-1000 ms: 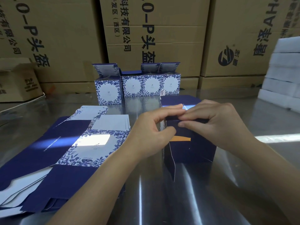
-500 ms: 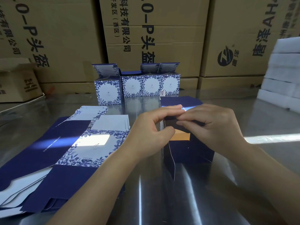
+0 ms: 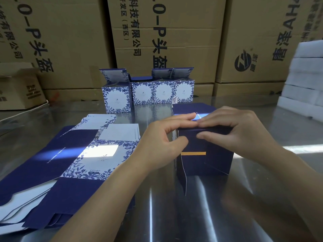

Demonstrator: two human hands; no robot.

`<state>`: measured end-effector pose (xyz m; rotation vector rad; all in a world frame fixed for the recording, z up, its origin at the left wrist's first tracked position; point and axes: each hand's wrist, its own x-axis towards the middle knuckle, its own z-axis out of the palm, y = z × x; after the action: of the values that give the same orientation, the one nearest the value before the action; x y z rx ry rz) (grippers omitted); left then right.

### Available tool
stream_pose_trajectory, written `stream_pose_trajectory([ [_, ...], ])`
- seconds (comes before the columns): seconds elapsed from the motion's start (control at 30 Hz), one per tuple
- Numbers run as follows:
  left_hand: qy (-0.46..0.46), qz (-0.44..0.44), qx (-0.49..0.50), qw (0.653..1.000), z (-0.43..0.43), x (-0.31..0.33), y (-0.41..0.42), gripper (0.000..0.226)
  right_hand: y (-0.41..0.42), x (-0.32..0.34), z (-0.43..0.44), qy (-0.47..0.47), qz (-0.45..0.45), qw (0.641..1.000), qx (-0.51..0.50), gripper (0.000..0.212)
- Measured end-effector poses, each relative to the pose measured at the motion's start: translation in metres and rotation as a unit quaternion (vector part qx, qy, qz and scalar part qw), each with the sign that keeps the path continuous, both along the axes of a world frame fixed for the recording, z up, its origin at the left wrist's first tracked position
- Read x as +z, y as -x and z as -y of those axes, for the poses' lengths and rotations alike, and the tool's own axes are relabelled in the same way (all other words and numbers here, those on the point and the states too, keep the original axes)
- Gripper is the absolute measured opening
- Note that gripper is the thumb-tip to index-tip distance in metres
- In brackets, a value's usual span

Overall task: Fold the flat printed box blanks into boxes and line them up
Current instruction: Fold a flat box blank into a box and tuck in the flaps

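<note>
Two bare hands work a navy box (image 3: 206,154) standing on a steel table (image 3: 262,198): the left hand (image 3: 162,142) and right hand (image 3: 234,131) pinch its top flap, fingertips meeting. Flat blanks (image 3: 70,159) lie left of the fingers; four folded boxes (image 3: 148,91) line up beyond them.

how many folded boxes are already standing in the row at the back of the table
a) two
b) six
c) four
c, four floral folded boxes stand side by side at the far edge of the table, top flaps up, while both hands work on a fifth.
</note>
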<state>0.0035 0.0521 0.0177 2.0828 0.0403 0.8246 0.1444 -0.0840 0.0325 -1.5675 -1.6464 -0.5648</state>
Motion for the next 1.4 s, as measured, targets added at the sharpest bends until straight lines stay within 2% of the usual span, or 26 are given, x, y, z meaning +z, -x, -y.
stream_pose_trajectory([
  [0.23, -0.001, -0.001, 0.006, 1.000, 0.001, 0.000, 0.000, 0.046, 0.001, -0.002, -0.002, 0.008, -0.063, 0.998, 0.000, 0.018],
  [0.5, -0.006, 0.011, 0.016, 1.000, 0.000, 0.000, -0.001, 0.037, 0.004, -0.009, -0.007, -0.037, -0.030, 0.999, -0.017, 0.016],
  [0.6, -0.013, 0.020, 0.021, 1.000, -0.001, 0.000, -0.001, 0.035, 0.003, -0.007, -0.007, -0.022, -0.056, 0.998, -0.013, 0.018],
  [0.77, -0.029, 0.025, 0.030, 0.999, -0.007, -0.001, -0.001, 0.042, -0.001, -0.004, -0.005, 0.000, -0.093, 0.996, 0.004, 0.026],
  [1.0, -0.025, 0.027, 0.038, 0.999, -0.011, 0.000, -0.001, 0.048, -0.005, -0.006, -0.005, 0.005, -0.167, 0.986, 0.015, 0.019],
  [1.13, -0.021, 0.031, 0.039, 0.999, -0.011, -0.001, -0.001, 0.047, -0.002, -0.010, -0.009, -0.019, -0.170, 0.985, 0.017, 0.018],
  [1.4, -0.024, 0.040, 0.051, 0.998, -0.014, -0.003, -0.002, 0.046, 0.002, -0.015, -0.013, -0.052, -0.119, 0.992, -0.010, 0.017],
])
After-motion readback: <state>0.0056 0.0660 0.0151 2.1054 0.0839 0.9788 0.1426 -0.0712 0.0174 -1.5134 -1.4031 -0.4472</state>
